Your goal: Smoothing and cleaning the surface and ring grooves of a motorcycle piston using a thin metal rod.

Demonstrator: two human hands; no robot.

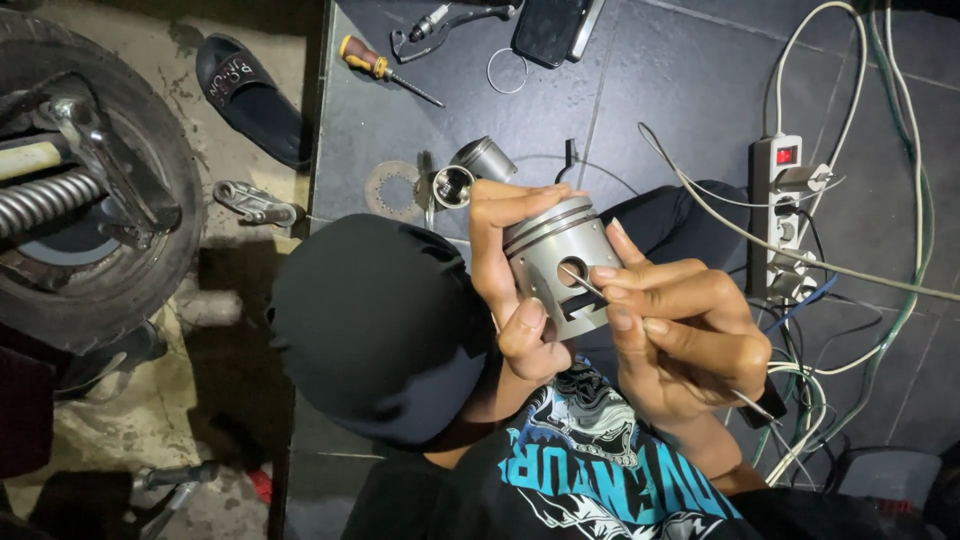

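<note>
Two hands meet over one grey metal piston (560,262), held up in front of the person's chest above a dark tiled floor (680,90). Far out beyond the left-hand fingers, at the frame's left edge, stands a tyre (110,250) with a coil spring (40,200), and above it lies a black sandal (248,95). Nearer the fingers, a small metal bracket (255,203) rests at the edge of the tiles, then a toothed disc (390,188) and a short shiny cylinder (470,170) lie just past the fingertips. An orange-handled screwdriver (378,68) and a wire ring (507,70) sit well beyond them. The left hand (510,290) wraps the piston's left side: its fingers curl over the ringed crown, pressed together, and the thumb presses the skirt from below. The right hand (680,340) sits just beside the piston's right side, its thumb and forefinger pinching a thin metal pick (585,284) whose tip touches the round pin hole in the piston wall; the other fingers are folded beneath. Past the right-hand knuckles, a white power strip (782,215) with plugged-in cables (870,180) lies on the tiles, well apart from the piston.
</note>
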